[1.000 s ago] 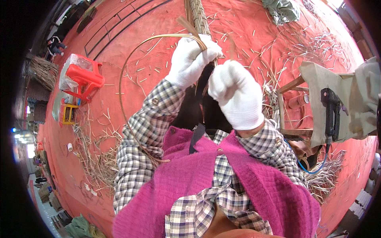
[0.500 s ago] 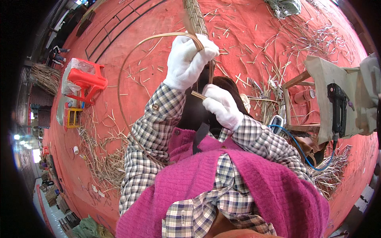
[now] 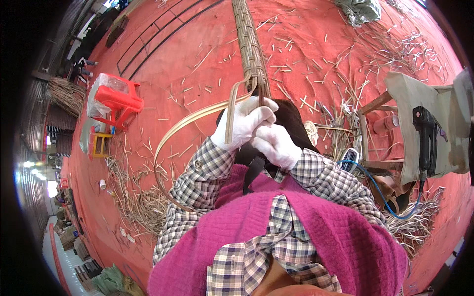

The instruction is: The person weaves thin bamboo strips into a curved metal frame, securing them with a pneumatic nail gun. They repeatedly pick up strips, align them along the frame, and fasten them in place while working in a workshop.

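Observation:
A pole wrapped in woven rattan (image 3: 250,47) runs from the top edge down toward my hands, its weave ending just above them. Wearing a white glove, my left hand (image 3: 245,123) is closed just below that end, with the bare core of the pole by its fingers. A flat rattan strip (image 3: 231,111) hangs folded over this hand, and a long strip (image 3: 170,130) bows out to the left and back toward my sleeve. My right hand (image 3: 278,144), also gloved in white, is closed against the left one; its fingers hide whatever is inside.
At right, a black power tool (image 3: 423,140) with a blue cord (image 3: 377,190) lies on a cloth-covered stool (image 3: 402,98). A red plastic stool (image 3: 118,101) stands left. Strip offcuts (image 3: 140,204) litter the red floor covering (image 3: 192,64). A black metal frame (image 3: 155,32) lies farther off.
My left hand has come down from the woven part to beside my right hand. The strip has dropped into a fold over it. The short strip end at my right fingers no longer shows.

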`<state>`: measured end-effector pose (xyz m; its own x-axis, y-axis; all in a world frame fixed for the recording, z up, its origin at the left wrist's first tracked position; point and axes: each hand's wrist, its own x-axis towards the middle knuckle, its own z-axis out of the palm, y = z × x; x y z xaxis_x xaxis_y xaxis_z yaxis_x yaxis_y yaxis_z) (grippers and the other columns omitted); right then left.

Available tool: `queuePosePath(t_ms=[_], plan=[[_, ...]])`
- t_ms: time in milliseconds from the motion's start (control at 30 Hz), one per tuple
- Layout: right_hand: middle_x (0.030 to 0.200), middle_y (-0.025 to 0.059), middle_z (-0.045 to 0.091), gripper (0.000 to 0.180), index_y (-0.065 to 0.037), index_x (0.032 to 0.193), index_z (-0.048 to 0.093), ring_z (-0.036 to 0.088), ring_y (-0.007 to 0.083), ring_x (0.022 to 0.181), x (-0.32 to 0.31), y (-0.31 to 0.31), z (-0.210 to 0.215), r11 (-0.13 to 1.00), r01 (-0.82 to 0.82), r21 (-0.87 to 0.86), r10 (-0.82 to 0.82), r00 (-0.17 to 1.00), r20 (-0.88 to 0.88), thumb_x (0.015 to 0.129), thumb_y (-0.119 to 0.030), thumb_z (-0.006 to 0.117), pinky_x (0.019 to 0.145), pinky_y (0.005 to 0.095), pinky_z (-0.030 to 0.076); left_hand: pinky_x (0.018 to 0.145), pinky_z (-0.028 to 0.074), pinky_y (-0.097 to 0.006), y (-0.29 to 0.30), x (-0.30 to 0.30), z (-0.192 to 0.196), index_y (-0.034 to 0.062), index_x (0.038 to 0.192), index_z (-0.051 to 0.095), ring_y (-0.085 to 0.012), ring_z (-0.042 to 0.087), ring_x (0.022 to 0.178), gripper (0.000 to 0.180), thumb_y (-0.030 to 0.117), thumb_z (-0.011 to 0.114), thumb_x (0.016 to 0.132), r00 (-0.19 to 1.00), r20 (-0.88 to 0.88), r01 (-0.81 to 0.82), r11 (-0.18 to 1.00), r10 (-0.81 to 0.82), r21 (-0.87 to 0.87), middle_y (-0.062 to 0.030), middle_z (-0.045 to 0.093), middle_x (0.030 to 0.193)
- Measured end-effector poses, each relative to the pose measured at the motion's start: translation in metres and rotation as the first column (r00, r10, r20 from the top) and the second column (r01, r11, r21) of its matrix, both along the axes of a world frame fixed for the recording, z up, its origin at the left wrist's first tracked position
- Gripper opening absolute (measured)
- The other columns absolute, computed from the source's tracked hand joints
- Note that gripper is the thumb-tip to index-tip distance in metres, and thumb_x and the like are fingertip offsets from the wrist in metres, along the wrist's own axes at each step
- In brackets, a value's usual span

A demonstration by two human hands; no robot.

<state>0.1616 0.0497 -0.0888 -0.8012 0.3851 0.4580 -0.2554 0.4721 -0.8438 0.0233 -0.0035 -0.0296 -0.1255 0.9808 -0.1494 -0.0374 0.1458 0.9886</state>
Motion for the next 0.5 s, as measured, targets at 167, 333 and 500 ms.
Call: queuePosePath(t_ms=[167, 333, 500], plan=[[0.090, 0.0113, 0.058, 0.015, -0.005, 0.090, 0.060, 0.059, 0.0290, 0.087, 0.024, -0.004, -0.006, 1.000, -0.021, -0.011, 0.021, 0.999, 0.042, 0.087, -0.018, 0.054, 0.077, 0.0360, 0.048, 0.067, 0.050, -0.031, -0.012, 0.017, 0.010, 0.0013, 0.088, 0.065, -0.0215, 0.060, 0.072, 0.015, -0.003, 0.068, 0.074, 0.517, -0.769, 0.155, 0.843, 0.375, 0.515, -0.0096, 0.062, 0.084], [0.091, 0.0101, 0.060, 0.015, -0.005, 0.090, 0.060, 0.060, 0.0275, 0.087, 0.055, -0.002, -0.024, 0.991, 0.088, -0.099, -0.074, 0.988, 0.134, 0.087, -0.018, 0.055, 0.079, 0.0336, 0.049, 0.061, 0.052, -0.028, -0.034, 0.025, 0.036, -0.0016, 0.095, 0.061, -0.0174, 0.062, 0.072, 0.015, -0.005, 0.061, 0.080, 0.942, -0.298, -0.034, 0.927, 0.154, 0.373, -0.0135, 0.061, 0.093], [0.085, 0.0093, 0.061, 0.013, -0.003, 0.088, 0.062, 0.061, 0.0222, 0.081, 0.091, 0.021, -0.047, 0.946, 0.314, -0.073, -0.292, 0.930, 0.223, 0.088, -0.015, 0.057, 0.075, 0.0315, 0.048, 0.062, 0.040, -0.024, -0.018, 0.022, 0.010, 0.0017, 0.080, 0.052, -0.0140, 0.050, 0.067, 0.034, 0.031, 0.051, 0.096, 0.844, -0.534, 0.276, 0.814, 0.050, 0.512, -0.0083, 0.054, 0.084]])
